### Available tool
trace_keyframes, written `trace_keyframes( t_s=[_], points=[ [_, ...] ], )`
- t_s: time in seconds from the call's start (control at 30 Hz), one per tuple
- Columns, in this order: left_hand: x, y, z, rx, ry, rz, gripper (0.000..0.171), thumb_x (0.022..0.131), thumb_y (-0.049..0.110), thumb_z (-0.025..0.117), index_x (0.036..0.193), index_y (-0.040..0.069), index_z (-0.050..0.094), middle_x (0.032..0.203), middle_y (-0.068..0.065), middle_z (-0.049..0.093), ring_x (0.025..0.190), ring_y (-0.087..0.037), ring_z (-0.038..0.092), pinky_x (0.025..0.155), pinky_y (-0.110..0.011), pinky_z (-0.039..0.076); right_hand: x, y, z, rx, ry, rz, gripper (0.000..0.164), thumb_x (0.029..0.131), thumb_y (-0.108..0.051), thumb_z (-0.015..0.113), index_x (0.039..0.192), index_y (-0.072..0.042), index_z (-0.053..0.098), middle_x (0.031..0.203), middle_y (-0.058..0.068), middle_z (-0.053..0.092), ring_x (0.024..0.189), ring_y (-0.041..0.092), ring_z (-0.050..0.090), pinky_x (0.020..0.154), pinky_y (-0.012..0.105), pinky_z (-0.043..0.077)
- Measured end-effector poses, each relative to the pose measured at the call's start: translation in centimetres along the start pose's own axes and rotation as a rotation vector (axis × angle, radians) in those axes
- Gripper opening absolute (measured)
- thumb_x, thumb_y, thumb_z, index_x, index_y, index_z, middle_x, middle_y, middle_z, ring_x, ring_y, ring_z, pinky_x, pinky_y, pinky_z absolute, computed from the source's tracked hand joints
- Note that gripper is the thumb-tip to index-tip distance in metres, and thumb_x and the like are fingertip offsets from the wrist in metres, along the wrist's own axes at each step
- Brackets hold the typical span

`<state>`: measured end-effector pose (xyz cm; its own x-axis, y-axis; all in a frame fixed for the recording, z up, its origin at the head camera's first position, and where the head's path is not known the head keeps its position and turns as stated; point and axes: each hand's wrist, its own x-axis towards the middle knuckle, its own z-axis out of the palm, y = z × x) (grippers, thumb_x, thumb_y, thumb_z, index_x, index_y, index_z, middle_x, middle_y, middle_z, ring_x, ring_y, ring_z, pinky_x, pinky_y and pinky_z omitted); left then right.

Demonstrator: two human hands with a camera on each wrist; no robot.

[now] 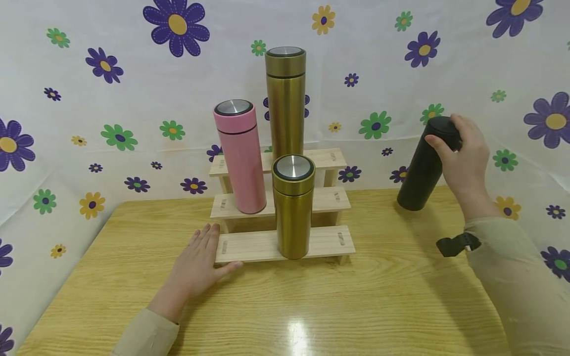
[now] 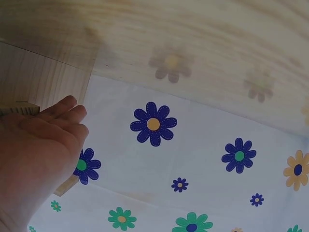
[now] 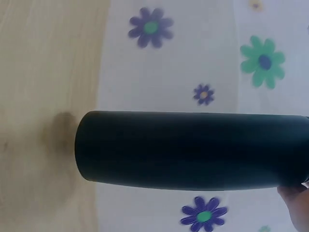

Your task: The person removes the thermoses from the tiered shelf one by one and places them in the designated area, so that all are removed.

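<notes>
My right hand (image 1: 467, 155) grips a black thermos bottle (image 1: 422, 168) near its top, thumb on one side and fingers on the other. The bottle leans slightly, its base close over the table's back right part; the right wrist view shows its dark side (image 3: 188, 151) lengthwise. My left hand (image 1: 198, 264) lies against the left end of the lowest step of a wooden stepped stand (image 1: 249, 244), fingers straight and thumb spread along the front edge. On that step stands a short gold thermos (image 1: 293, 212). A pink thermos (image 1: 242, 163) is on the middle step, a tall gold thermos (image 1: 287, 109) on the top one.
The wood-grain table (image 1: 356, 301) stretches in front of the stand and to both sides. A white cloth with printed flowers (image 1: 178, 94) hangs right behind the table's back edge. A black band (image 1: 458, 244) sits at the right wrist, by the beige sleeve.
</notes>
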<state>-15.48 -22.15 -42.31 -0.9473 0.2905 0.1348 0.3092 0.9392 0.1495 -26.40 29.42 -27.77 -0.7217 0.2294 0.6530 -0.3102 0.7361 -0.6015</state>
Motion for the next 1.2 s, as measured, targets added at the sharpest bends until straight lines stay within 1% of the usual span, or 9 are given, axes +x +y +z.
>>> trace_keyframes(
  t_s=[0.07, 0.23, 0.5, 0.7, 0.77, 0.97, 1.07, 1.2],
  points=[
    [-0.1, 0.0, -0.1, 0.002, 0.0, -0.002, 0.11, 0.083, 0.078, 0.04, 0.148, -0.009, 0.019, 0.154, -0.022, 0.021, 0.142, -0.037, 0.017, 0.118, -0.045, 0.011, 0.0, 0.6, 0.0, 0.003, -0.016, 0.038, 0.063, 0.088, -0.033, 0.067, 0.144, -0.013, 0.046, 0.146, 0.004, 0.043, 0.133, 0.018, 0.039, 0.106, 0.026, 0.038],
    [-0.1, 0.0, -0.1, 0.007, -0.002, -0.004, 0.111, 0.083, 0.078, 0.039, 0.148, -0.009, 0.02, 0.154, -0.022, 0.021, 0.142, -0.036, 0.018, 0.118, -0.046, 0.012, -0.1, 2.0, -0.1, -0.002, -0.029, 0.108, 0.063, 0.091, -0.036, 0.064, 0.146, -0.013, 0.042, 0.149, 0.005, 0.039, 0.136, 0.019, 0.034, 0.109, 0.032, 0.036],
    [0.0, 0.1, 0.0, 0.0, -0.008, -0.005, 0.112, 0.082, 0.08, 0.038, 0.148, -0.009, 0.019, 0.154, -0.022, 0.021, 0.142, -0.037, 0.017, 0.118, -0.046, 0.012, -0.3, 3.5, 0.0, -0.04, -0.056, 0.124, 0.065, 0.091, -0.038, 0.061, 0.146, -0.009, 0.041, 0.149, 0.01, 0.037, 0.139, 0.023, 0.03, 0.111, 0.041, 0.032],
    [0.0, 0.0, -0.1, -0.012, -0.026, -0.011, 0.113, 0.082, 0.08, 0.036, 0.148, -0.009, 0.017, 0.155, -0.022, 0.018, 0.142, -0.037, 0.015, 0.118, -0.047, 0.011, -0.5, 3.7, 0.1, -0.067, -0.055, 0.142, 0.068, 0.091, -0.041, 0.061, 0.147, -0.01, 0.038, 0.15, 0.008, 0.036, 0.138, 0.024, 0.032, 0.108, 0.044, 0.036],
    [0.0, 0.0, -0.3, -0.01, -0.028, -0.014, 0.113, 0.082, 0.08, 0.036, 0.148, -0.008, 0.017, 0.155, -0.021, 0.017, 0.143, -0.036, 0.015, 0.118, -0.047, 0.011, -0.4, 3.7, 0.2, -0.067, -0.043, 0.139, 0.068, 0.091, -0.041, 0.061, 0.147, -0.009, 0.038, 0.15, 0.009, 0.037, 0.137, 0.023, 0.032, 0.109, 0.043, 0.036],
    [0.0, -0.1, -0.3, -0.01, 0.002, -0.007, 0.111, 0.082, 0.079, 0.04, 0.147, -0.009, 0.02, 0.154, -0.022, 0.021, 0.142, -0.037, 0.017, 0.117, -0.047, 0.012, -0.4, 3.7, 0.8, -0.037, -0.005, 0.117, 0.067, 0.09, -0.039, 0.064, 0.146, -0.01, 0.04, 0.147, 0.009, 0.041, 0.135, 0.023, 0.037, 0.108, 0.042, 0.037],
    [0.0, -0.1, -0.2, -0.012, 0.007, -0.005, 0.111, 0.082, 0.078, 0.04, 0.147, -0.01, 0.021, 0.153, -0.023, 0.022, 0.141, -0.038, 0.018, 0.117, -0.048, 0.012, -0.5, 3.9, 0.8, -0.039, -0.011, 0.119, 0.067, 0.091, -0.04, 0.063, 0.146, -0.011, 0.039, 0.147, 0.008, 0.041, 0.135, 0.023, 0.037, 0.107, 0.043, 0.038],
    [0.0, 0.1, -0.2, -0.013, -0.008, -0.009, 0.112, 0.082, 0.079, 0.038, 0.147, -0.009, 0.019, 0.154, -0.022, 0.021, 0.142, -0.037, 0.017, 0.117, -0.048, 0.011, -0.7, 4.1, 0.4, -0.052, -0.025, 0.121, 0.068, 0.091, -0.04, 0.062, 0.147, -0.01, 0.038, 0.148, 0.009, 0.039, 0.135, 0.026, 0.036, 0.107, 0.047, 0.037]
  ],
)
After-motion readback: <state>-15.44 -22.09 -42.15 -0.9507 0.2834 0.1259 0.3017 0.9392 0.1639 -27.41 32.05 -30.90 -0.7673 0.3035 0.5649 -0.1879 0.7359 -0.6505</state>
